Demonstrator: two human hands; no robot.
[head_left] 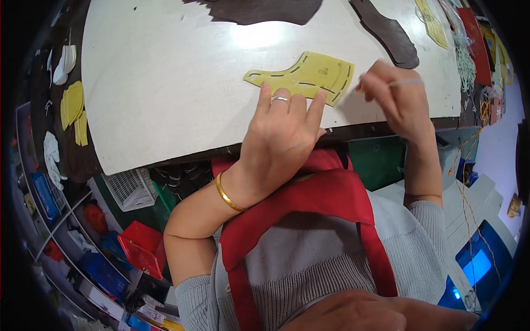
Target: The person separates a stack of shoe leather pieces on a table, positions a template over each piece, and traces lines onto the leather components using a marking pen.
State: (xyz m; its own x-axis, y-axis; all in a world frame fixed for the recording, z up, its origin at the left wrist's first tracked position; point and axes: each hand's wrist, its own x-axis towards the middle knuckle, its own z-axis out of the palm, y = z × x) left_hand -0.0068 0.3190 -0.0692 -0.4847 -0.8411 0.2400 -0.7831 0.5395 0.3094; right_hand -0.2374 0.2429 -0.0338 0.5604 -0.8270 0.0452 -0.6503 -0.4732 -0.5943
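Observation:
A yellow pattern piece (pixel 324 70), with dark dashed slots along its edges and a narrow tail to the left, lies flat on the white tabletop near its front edge. My left hand (pixel 284 124), wearing a ring and a gold bangle, rests with spread fingers on the lower side of that piece. Just right of it, apart from the piece, my right hand (pixel 398 94) is raised with curled fingers. A pale, thin streak crosses its knuckles, and what the fingers hold is too blurred to make out.
Dark brown leather pieces (pixel 265 10) lie at the far side, and brown strips (pixel 389 34) lie at the far right. More yellow patterns (pixel 72 105) sit at the left edge. Pale green cord (pixel 465 63) hangs at the right. A red bin (pixel 142 248) stands lower left.

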